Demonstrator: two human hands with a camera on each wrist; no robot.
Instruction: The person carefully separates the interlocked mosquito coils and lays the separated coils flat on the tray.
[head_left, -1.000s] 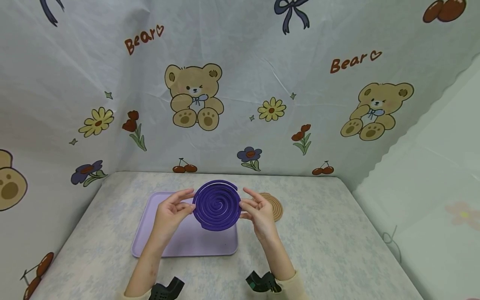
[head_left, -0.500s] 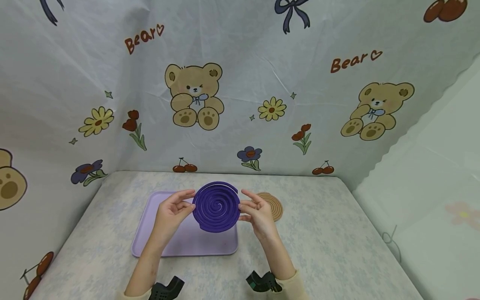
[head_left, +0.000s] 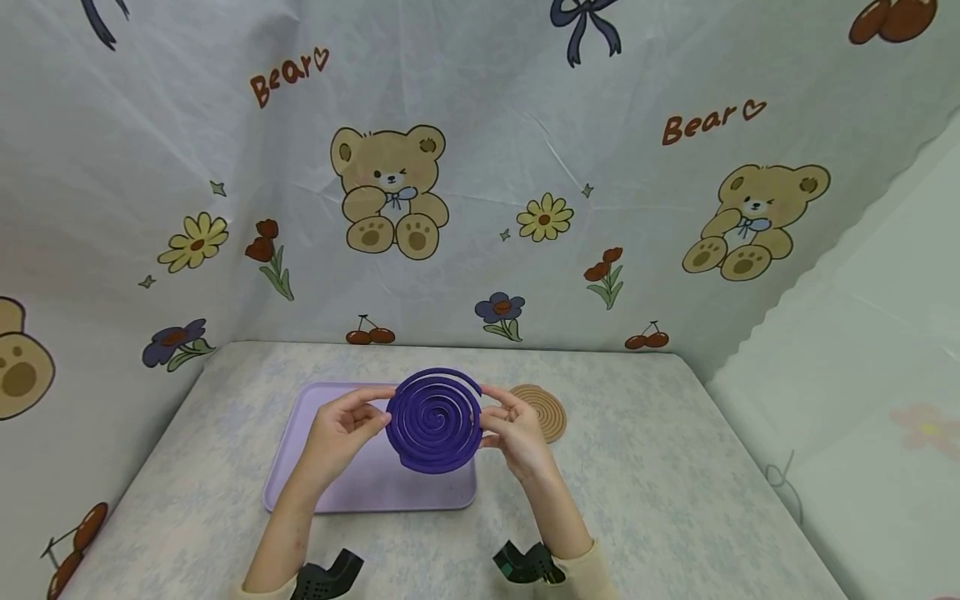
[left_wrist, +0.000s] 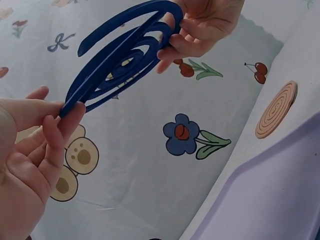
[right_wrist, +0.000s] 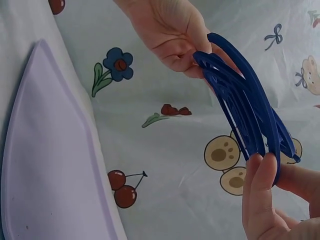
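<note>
Both hands hold a dark purple mosquito coil [head_left: 435, 423] up in front of me, above the tray in the head view. My left hand [head_left: 341, 425] pinches its left rim between thumb and fingers. On the opposite rim, the fingers and thumb of my right hand [head_left: 517, 433] grip it. Seen edge-on in the left wrist view, the coil [left_wrist: 82, 85] has turns spread out of one plane, with gaps between them. One loose outer end juts out at the top left there. Loops of the coil [right_wrist: 262, 110] also stand apart in the right wrist view.
A lilac tray [head_left: 397, 492] lies on the pale mottled table [head_left: 645, 517], under and behind the left forearm. Right of it lies a tan spiral coil [head_left: 553, 417], partly behind my right hand. A bear-printed cloth [head_left: 465, 167] hangs behind the table.
The coil has sunk slightly, and its turns show wider gaps, most of all at the top. Both index fingers now reach closer to its upper rim.
</note>
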